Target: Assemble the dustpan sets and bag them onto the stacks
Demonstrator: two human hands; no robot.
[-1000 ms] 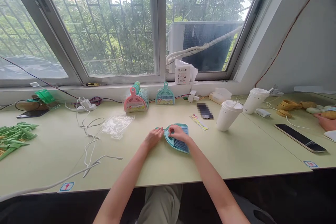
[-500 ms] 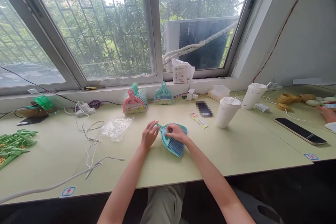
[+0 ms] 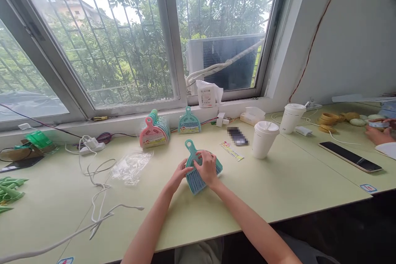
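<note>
Teal brush-and-dustpan set (image 3: 195,177) between both hands (image 3: 208,167)

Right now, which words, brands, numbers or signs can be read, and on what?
None is clear enough to quote.
Card: too blurred.
Labels on pink set and upright teal set: too small.
White pack: too small.
Near cup, far cup: too small.
Right sticker: unclear red mark.
Left sticker: cut off.
</note>
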